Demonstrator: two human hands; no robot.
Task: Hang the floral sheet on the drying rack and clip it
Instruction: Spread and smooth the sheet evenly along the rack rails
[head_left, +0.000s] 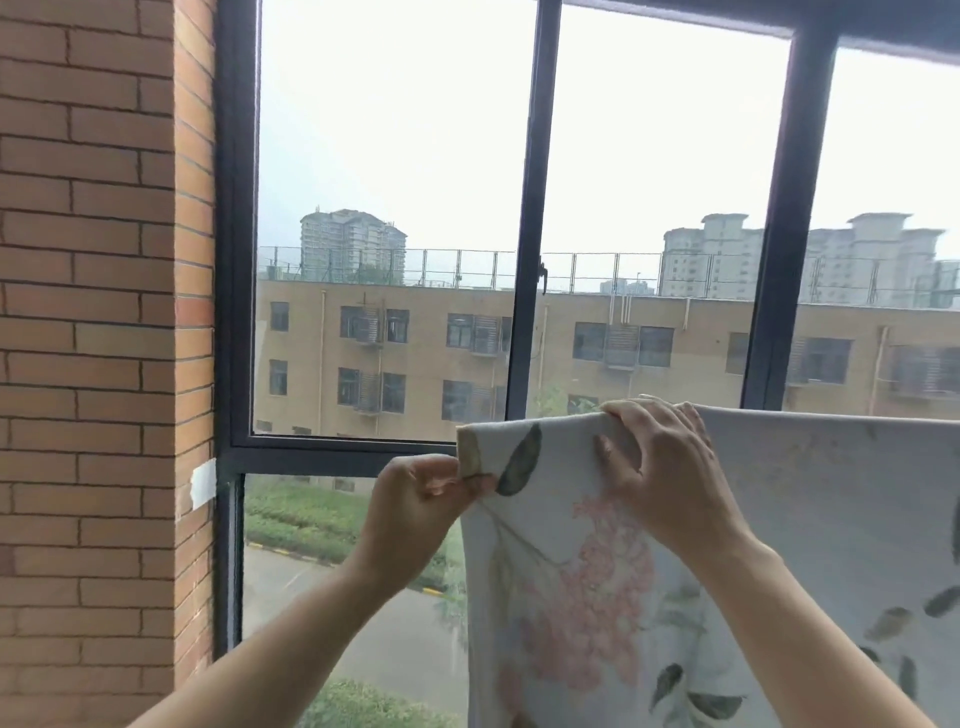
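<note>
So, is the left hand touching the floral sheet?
Touching. The head view shows the left hand pinching the left edge of the floral sheet.

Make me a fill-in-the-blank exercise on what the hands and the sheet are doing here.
1. The left hand pinches the floral sheet at its ____ edge.
2. The right hand grips the sheet along its ____ fold.
3. The wall beside the window is built of ____.
Missing words: left; top; brick.
</note>
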